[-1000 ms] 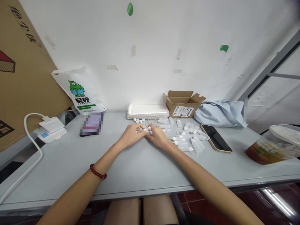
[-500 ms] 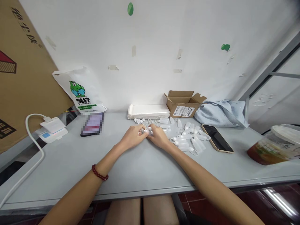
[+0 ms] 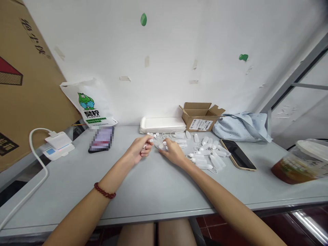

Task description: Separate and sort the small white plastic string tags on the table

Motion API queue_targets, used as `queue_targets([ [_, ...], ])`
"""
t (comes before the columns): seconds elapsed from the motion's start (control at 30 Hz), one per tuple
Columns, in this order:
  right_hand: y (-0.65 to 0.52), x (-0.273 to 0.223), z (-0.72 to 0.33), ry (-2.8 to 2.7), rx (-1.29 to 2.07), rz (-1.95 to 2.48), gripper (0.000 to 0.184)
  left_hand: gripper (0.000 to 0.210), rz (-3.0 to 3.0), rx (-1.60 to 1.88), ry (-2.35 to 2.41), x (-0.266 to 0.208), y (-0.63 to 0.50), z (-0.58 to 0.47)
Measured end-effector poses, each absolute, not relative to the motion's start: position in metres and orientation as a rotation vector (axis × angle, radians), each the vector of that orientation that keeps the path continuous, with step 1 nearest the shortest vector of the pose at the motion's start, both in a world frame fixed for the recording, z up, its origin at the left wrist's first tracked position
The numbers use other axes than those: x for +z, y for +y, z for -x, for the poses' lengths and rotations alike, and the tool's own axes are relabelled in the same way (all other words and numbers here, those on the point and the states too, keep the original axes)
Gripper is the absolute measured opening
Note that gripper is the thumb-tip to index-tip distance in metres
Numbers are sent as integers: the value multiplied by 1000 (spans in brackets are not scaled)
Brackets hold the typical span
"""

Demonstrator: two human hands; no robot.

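My left hand (image 3: 140, 149) is closed, with a small white cap (image 3: 151, 140) pinched at its fingertips and the other fingers curled in. Just to its right, my right hand (image 3: 174, 152) grips a small translucent bottle (image 3: 160, 146), its round end facing left. The fingers hide much of that bottle. Several white caps (image 3: 151, 134) lie on the table beyond my left hand. To the right of my right hand spreads a loose pile of translucent bottles (image 3: 205, 155), some with white caps and thin loops.
Behind the hands, a stack of white trays (image 3: 164, 123) sits against the wall beside an open cardboard box (image 3: 198, 121). A phone (image 3: 238, 154), a blue cloth bag (image 3: 241, 126) and a drink cup (image 3: 301, 164) stand right. Another phone (image 3: 101, 139) and a white charger (image 3: 58, 146) lie left.
My left hand has drawn away to the left from my right hand, holding the cap. My right hand stays nearly in place with the bottle. The view has tilted slightly upward.
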State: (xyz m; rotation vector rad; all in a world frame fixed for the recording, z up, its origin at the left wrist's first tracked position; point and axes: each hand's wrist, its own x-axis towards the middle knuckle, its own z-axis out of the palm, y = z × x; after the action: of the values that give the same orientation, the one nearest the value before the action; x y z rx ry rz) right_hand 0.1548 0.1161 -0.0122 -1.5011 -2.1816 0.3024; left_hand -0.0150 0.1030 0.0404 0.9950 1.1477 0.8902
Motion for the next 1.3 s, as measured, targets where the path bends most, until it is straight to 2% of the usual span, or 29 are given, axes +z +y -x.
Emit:
queue_targets([
  [0.1, 116, -12, -154, -2177, 302, 1516, 33, 22, -843, 955, 941, 49, 103, 19],
  [0.2, 117, -13, -154, -2169, 308, 1518, 34, 24, -939, 1009, 888, 52, 98, 15],
  [0.27, 117, -14, -154, -2164, 305, 1508, 35, 28, -1144, 1014, 988, 49, 94, 10],
  [0.4, 118, -14, -155, -2171, 302, 1477, 29, 19, -1848, 1044, 1253, 37, 89, 1],
  [0.5, 117, -14, -155, -2179, 316, 1454, 23, 25, -2208, 913, 1287, 26, 89, 0],
  [0.6, 115, -14, -154, -2186, 316, 1422, 24, 26, -2367, 789, 1282, 20, 90, 2],
  [0.93, 109, -15, -151, -2128, 315, 1437, 24, 17, -2332, 824, 1302, 22, 94, 3],
  [1.1, 113, -16, -153, -2107, 317, 1476, 33, 19, -2294, 871, 1309, 30, 99, 16],
  [1.3, 115, -14, -153, -2123, 339, 1446, 30, 27, -2292, 836, 1259, 35, 97, 21],
])
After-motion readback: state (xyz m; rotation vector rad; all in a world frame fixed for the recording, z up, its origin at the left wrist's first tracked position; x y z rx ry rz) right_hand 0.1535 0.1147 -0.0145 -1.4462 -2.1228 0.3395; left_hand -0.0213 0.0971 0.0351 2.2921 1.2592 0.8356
